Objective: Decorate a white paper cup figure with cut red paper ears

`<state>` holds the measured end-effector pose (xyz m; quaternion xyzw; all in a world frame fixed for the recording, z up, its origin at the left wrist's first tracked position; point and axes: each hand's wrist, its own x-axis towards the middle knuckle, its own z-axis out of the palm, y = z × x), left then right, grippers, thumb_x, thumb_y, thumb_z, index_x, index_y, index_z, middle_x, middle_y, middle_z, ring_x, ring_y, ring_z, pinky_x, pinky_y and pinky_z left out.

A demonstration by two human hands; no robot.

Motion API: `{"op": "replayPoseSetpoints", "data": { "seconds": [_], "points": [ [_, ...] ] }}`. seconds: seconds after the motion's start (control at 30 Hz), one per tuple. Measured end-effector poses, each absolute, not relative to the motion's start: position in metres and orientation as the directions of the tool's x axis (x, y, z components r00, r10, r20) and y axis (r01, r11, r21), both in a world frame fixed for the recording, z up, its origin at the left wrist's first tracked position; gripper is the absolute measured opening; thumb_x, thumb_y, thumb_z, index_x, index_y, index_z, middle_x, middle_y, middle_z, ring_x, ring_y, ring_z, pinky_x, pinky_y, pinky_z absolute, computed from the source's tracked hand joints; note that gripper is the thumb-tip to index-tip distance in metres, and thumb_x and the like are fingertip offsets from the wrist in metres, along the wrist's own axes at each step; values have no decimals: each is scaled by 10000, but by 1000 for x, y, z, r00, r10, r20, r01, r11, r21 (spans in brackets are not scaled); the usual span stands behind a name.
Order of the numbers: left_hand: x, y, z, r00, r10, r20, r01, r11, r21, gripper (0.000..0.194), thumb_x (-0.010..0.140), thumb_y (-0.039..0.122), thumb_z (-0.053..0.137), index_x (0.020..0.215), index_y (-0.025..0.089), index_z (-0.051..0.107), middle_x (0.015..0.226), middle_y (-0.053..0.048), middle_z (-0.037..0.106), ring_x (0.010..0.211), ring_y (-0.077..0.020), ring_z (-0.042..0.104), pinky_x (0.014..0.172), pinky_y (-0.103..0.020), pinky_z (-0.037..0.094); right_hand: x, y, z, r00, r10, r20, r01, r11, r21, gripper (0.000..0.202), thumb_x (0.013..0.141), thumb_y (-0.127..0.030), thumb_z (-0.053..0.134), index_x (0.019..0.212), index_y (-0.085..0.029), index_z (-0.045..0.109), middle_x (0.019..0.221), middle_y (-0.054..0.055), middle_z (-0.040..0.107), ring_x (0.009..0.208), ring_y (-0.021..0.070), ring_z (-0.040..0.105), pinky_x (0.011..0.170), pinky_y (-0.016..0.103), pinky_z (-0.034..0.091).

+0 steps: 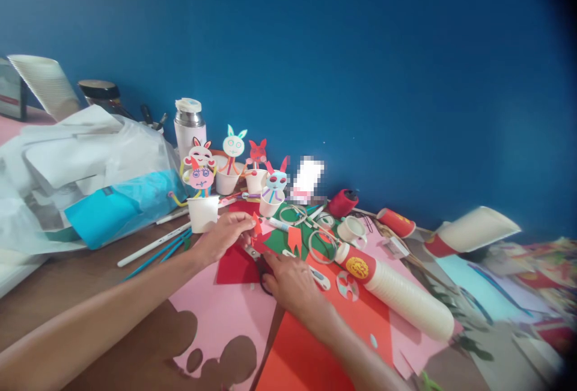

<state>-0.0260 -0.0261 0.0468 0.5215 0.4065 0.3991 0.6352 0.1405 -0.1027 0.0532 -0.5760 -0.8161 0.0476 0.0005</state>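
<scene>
My left hand [224, 233] pinches a small red-orange paper piece [256, 224] between thumb and fingertips. Scissors [252, 252] are in my right hand [295, 283], their blades pointing at the underside of that piece. My fingers partly cover the handles, and whether the blades touch the paper is hard to see. Below both hands lies a dark red sheet [232, 270] over a pink sheet [216, 319] with round holes cut out. An orange sheet [306, 352] extends under my right wrist. Just beyond my left hand stands a white paper cup [204, 215] with a pink paper face on it.
Several paper-animal cups, including a light blue one [276, 181], stand behind my hands near a thermos [189, 126]. At right are a utility knife [321, 278], a tape roll [322, 245], a mug [351, 231] and a long cup stack [406, 298]. A plastic bag [148, 150] fills the left.
</scene>
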Motion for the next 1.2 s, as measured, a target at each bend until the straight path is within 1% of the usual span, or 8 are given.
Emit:
{"op": "replayPoseSetpoints", "data": {
  "seconds": [0.23, 0.37, 0.47, 0.57, 0.63, 0.7, 0.87, 1.2],
  "points": [
    [-25, -28, 45, 368, 927, -69, 35, 60, 998, 219, 744, 302, 500, 611, 147, 577, 573, -2, 575, 428, -71, 461, 439, -193, 355, 133, -109, 54, -377, 926, -26, 926, 378, 16, 295, 798, -202, 486, 1092, -176, 497, 785, 89, 643, 707, 224, 604, 578, 282, 382],
    [-24, -30, 46, 345, 937, -55, 99, 21, 995, 187, 714, 282, 528, 578, 157, 555, 550, 12, 556, 433, -72, 452, 436, -187, 339, 134, -108, 54, -381, 925, -11, 924, 380, -26, 156, 820, -169, 462, 936, -171, 567, 799, 88, 633, 718, 208, 599, 587, 269, 382],
    [-22, -32, 47, 359, 933, -27, 139, -25, 990, 188, 715, 278, 531, 570, 159, 547, 495, 29, 503, 441, -78, 443, 439, -186, 329, 142, -101, 53, -355, 931, 83, 913, 365, -184, 172, 854, -182, 417, 850, -184, 589, 775, 61, 628, 713, 183, 587, 603, 254, 376],
    [-19, -36, 47, 395, 919, -20, 155, -45, 987, 192, 730, 287, 523, 588, 157, 537, 485, 33, 487, 438, -79, 437, 429, -185, 316, 153, -90, 49, -248, 955, 165, 791, 298, -534, 186, 864, -237, 410, 837, -206, 591, 765, 16, 622, 696, 143, 568, 607, 226, 380],
    [-16, -39, 46, 422, 907, -21, 158, -51, 986, 203, 740, 297, 517, 594, 156, 530, 492, 28, 494, 442, -82, 447, 432, -186, 321, 159, -82, 46, -167, 979, 117, 635, 198, -746, 173, 844, -276, 432, 799, -202, 582, 692, -9, 596, 608, 118, 538, 549, 208, 381],
    [-14, -42, 43, 441, 897, -19, 158, -57, 986, 201, 740, 300, 519, 601, 156, 532, 496, 27, 499, 447, -84, 457, 439, -185, 328, 161, -77, 41, -143, 989, 29, 488, 96, -867, 161, 807, -312, 476, 757, -189, 568, 613, -26, 552, 526, 100, 496, 487, 198, 367],
    [-9, -47, 34, 462, 886, -40, 162, -40, 986, 189, 734, 308, 527, 619, 158, 536, 451, 49, 466, 403, -72, 422, 423, -184, 307, 155, -77, 33, -201, 978, -60, 303, 3, -953, 165, 739, -325, 551, 683, -173, 526, 538, -50, 495, 458, 71, 453, 435, 180, 343],
    [-5, -46, 25, 446, 889, -102, 114, 57, 992, 113, 694, 223, 521, 598, 163, 512, 465, 46, 504, 387, -71, 447, 413, -184, 318, 152, -77, 30, -165, 979, -123, 214, -86, -973, 108, 750, -278, 504, 728, -172, 493, 612, -12, 593, 506, 99, 556, 484, 200, 412]
  ]
}}
